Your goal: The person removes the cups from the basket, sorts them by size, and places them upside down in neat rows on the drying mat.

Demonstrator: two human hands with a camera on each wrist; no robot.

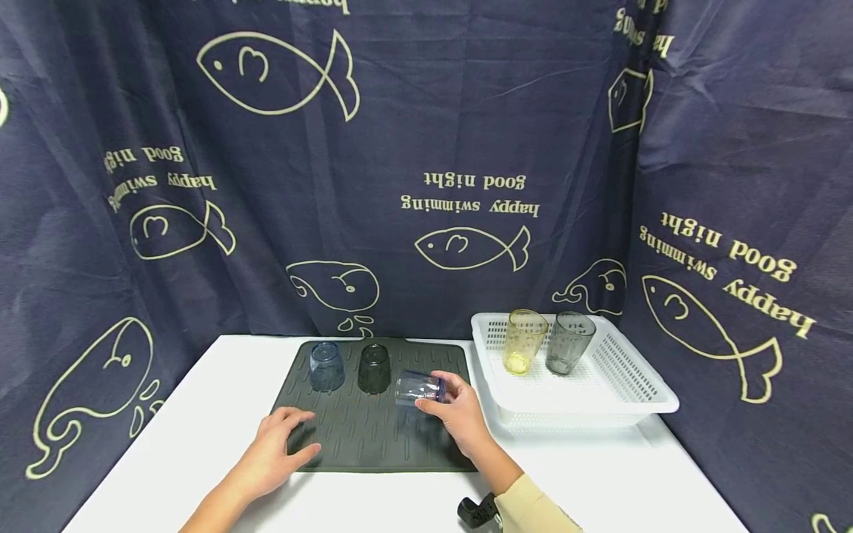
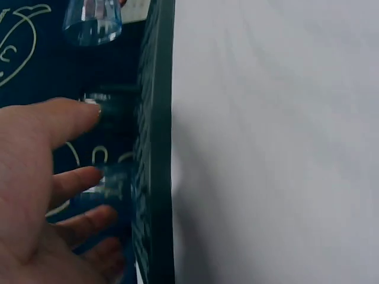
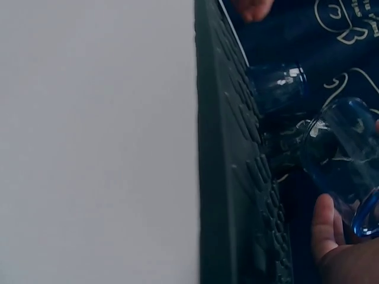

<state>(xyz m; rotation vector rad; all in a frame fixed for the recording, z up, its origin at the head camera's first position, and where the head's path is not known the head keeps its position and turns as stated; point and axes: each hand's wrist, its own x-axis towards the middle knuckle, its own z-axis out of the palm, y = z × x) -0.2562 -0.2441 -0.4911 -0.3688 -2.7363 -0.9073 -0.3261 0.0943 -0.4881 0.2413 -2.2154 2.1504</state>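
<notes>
Above the right half of the dark ribbed mat (image 1: 360, 448), which lies on the white bench (image 1: 373, 507) and reaches almost to its back edge, the right hand (image 1: 460, 407) holds a clear glass (image 1: 416, 388) with a blue rim. Its fingers and thumb are closed on the rim end; the glass is tipped onto its side, base pointing toward the bench's left edge, raised off the mat.

Over the mat's front left corner hangs the left hand (image 1: 276, 448), thumb and fingers spread wide. Beyond it, toward the bench's back edge, a blue glass (image 1: 326, 369) and a dark glass (image 1: 375, 370) stand on the mat, near each other but apart.

At the bench's back right corner sits a white basket (image 1: 566, 416) with slotted walls; in it a yellow glass (image 1: 524, 343) and a grey glass (image 1: 569, 344) stand side by side, mouths up.

Behind the bench and along its right edge hangs a navy curtain (image 1: 426, 111) printed with outlined fish and whales. Its lettering, upside down, reads "good night" and "happy swimming", repeated several times; one line is cropped at the top.
</notes>
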